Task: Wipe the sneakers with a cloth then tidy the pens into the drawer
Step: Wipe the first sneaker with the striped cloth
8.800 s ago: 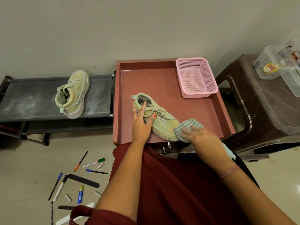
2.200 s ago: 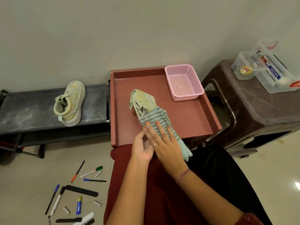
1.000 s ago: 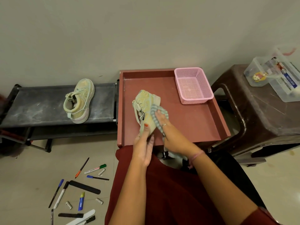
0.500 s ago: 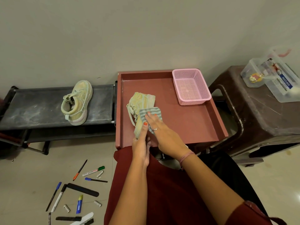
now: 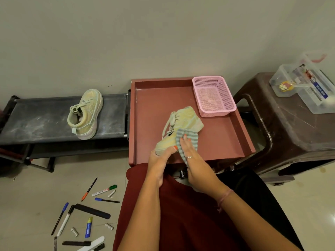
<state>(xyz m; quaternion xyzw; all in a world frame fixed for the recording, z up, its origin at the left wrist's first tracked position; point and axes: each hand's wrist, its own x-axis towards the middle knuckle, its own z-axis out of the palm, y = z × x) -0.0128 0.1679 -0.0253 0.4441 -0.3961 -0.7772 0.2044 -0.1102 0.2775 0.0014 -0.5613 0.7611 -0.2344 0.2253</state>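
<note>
A pale green sneaker point(image 5: 183, 122) lies tipped on its side over the open red drawer point(image 5: 224, 138), toe pointing away toward the far right. My left hand point(image 5: 159, 158) grips its heel end from below. My right hand point(image 5: 192, 156) presses a grey striped cloth point(image 5: 186, 140) against the sneaker's side with fairly straight fingers, and the cloth's tail hangs under the palm. The second sneaker point(image 5: 85, 113) sits on the black shelf point(image 5: 41, 122) to the left. Several pens and markers point(image 5: 87, 207) lie scattered on the floor at lower left.
A pink mesh basket point(image 5: 213, 95) stands in the drawer's far right corner. A brown plastic stool point(image 5: 293, 127) to the right carries clear plastic boxes point(image 5: 308, 86). Loose caps and black strips lie among the pens. My lap in a maroon garment fills the foreground.
The sneaker has swung so its toe points further right, toward the basket. My right hand with the cloth has slid down along the sneaker's side toward the heel.
</note>
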